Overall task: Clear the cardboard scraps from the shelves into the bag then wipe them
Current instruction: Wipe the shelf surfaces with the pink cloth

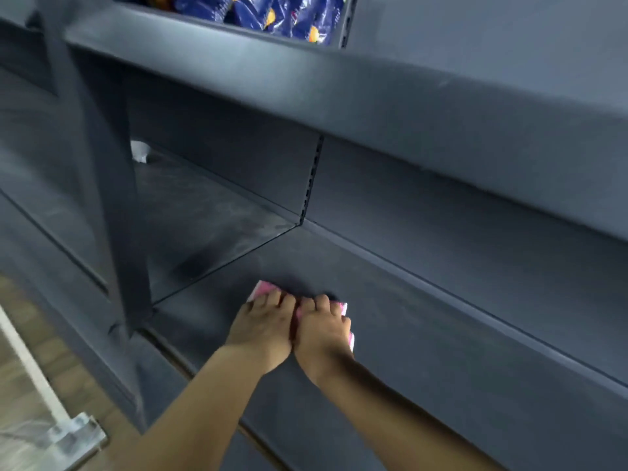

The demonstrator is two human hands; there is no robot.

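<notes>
- the blue packets [272,15] at 12 o'clock, on the level above, carry orange marks; their print is too blurred to read.
- the pink cloth [263,287] lies flat on the dark grey shelf [424,351], just below the middle of the view towards 6 o'clock, near the shelf's front edge and its left end.
- the left hand [263,329] presses down on the cloth with its fingers spread and nearly straight, gripping nothing.
- the right hand [323,338] lies touching it at its 3 o'clock side, palm down on the same cloth, fingers only slightly bent; pink shows past its fingertips and along its outer edge.
- a small white thing [139,151] sits far back at 10 o'clock on the neighbouring shelf bay; what it is cannot be told.
- a thick grey upright [112,198] at 9 o'clock partly blocks that bay.
- the upper shelf [339,86] overhangs the back panel, where a slotted strip [312,178] runs.
- at 7 o'clock stands a white post [30,365] on a wooden floor [20,300].
</notes>
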